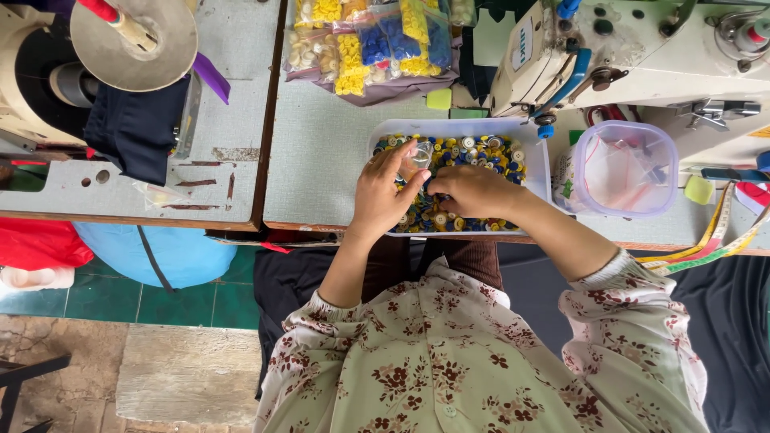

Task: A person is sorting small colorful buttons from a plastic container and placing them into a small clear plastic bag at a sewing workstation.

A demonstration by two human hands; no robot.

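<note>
Sewing machine [642,48], lidded clear tub [626,170], bagged yellow and blue buttons [377,44] — tape measure [714,240] over the table edge.

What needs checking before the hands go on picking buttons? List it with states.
1. Left hand holds a small clear bag over the tray: ok.
2. Bag mouth open: cannot tell.
3. Right hand rests down among the buttons: ok.
4. Right grip closed on a button: cannot tell, fingertips hidden.
5. White tray lies flat on the table, near the front edge: ok.
6. Clear purple-rimmed tub stands apart, right of the tray: ok.
</note>
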